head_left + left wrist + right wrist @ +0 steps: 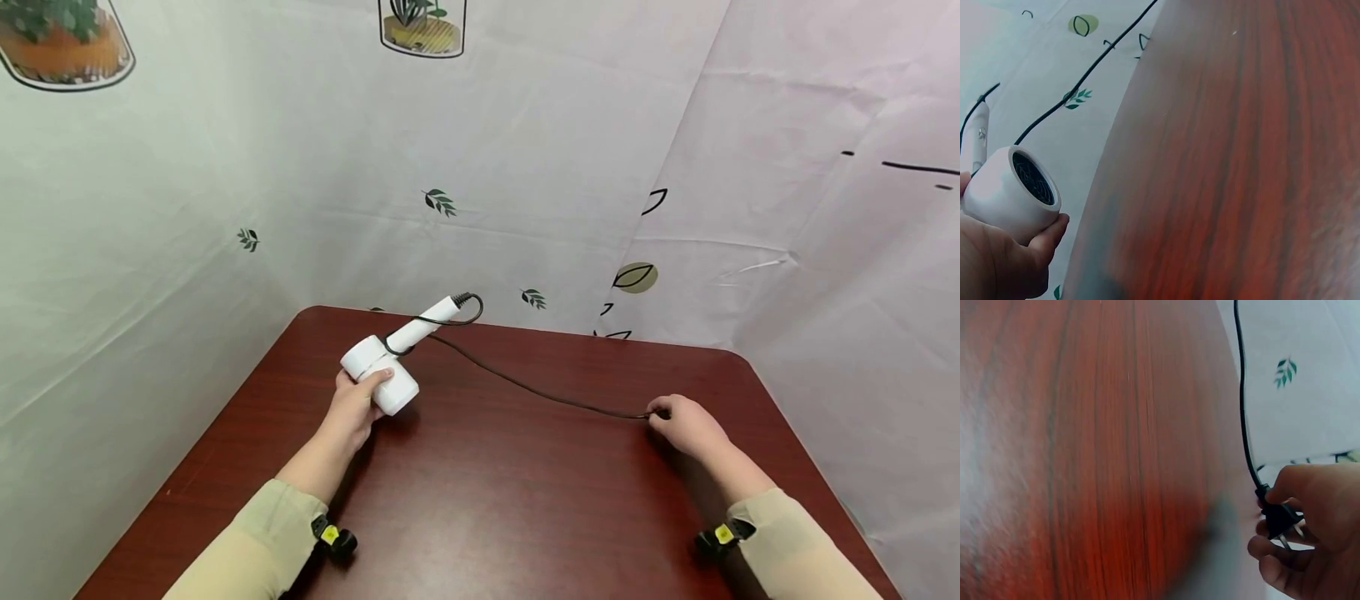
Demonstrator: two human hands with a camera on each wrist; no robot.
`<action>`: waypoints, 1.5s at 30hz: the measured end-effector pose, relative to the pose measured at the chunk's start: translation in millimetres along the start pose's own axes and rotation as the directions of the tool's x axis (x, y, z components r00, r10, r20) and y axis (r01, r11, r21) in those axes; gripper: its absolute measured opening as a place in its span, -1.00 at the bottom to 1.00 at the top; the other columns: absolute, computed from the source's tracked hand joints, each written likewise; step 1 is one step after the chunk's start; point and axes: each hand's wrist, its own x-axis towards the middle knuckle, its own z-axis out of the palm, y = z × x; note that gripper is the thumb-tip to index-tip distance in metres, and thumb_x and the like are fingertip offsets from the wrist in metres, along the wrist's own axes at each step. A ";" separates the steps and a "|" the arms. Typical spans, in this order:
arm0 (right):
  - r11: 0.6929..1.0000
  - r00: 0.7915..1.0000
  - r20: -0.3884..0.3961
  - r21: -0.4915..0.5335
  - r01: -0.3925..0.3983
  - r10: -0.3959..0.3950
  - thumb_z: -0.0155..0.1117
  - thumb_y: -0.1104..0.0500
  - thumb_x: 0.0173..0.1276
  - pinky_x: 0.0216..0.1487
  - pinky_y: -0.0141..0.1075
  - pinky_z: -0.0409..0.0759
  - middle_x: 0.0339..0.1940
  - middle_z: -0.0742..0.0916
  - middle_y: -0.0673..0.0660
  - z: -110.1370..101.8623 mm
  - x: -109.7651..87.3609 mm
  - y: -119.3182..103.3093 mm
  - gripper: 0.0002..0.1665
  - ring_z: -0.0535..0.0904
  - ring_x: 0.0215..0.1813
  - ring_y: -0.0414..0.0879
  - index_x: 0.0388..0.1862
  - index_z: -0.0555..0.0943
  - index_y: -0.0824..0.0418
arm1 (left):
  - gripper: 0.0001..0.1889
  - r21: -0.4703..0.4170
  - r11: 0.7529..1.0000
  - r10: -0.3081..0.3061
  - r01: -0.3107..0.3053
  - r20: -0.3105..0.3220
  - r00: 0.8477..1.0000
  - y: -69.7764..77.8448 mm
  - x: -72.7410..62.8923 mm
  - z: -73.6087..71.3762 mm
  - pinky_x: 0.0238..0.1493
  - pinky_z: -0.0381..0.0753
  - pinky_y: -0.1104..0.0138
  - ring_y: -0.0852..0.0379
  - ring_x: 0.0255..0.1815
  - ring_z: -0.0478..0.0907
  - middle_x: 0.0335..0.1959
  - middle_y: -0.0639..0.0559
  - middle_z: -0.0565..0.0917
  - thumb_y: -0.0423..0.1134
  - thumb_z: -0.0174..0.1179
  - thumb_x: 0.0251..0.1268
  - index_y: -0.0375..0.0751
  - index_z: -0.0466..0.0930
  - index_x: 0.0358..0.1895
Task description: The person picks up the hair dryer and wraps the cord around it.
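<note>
My left hand [356,408] grips a white hair dryer [396,392] by its round head, thumb on top. The dryer's handle points up and to the right, away from me. In the left wrist view, the dark grille [1034,179] at one end of the head faces the camera. A black cord [517,382] loops around the handle, then runs right across to my right hand [688,427]. Between thumb and fingers, that hand pinches the black two-pin plug [1280,519], its metal prongs showing in the right wrist view.
A dark red wood-grain table [480,500] lies under both hands. Behind it and at both sides hangs pale sheeting [525,167] printed with leaves and plant pots. Small black wrist cameras [341,542] sit at both sleeve cuffs.
</note>
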 end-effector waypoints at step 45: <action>0.636 0.663 -0.012 0.266 0.724 -0.749 0.21 0.34 0.43 -0.09 -0.28 0.57 0.01 0.64 -0.19 -45.0 -18.5 -154.9 -0.59 0.56 -0.01 -0.24 0.03 0.65 -0.16 | 0.05 0.537 0.824 0.223 -0.181 -0.014 0.975 14.3 -14.4 -1.6 0.26 0.39 -0.03 -0.22 0.28 0.32 0.38 -0.35 0.20 -0.28 0.40 0.14 -0.31 -0.22 0.51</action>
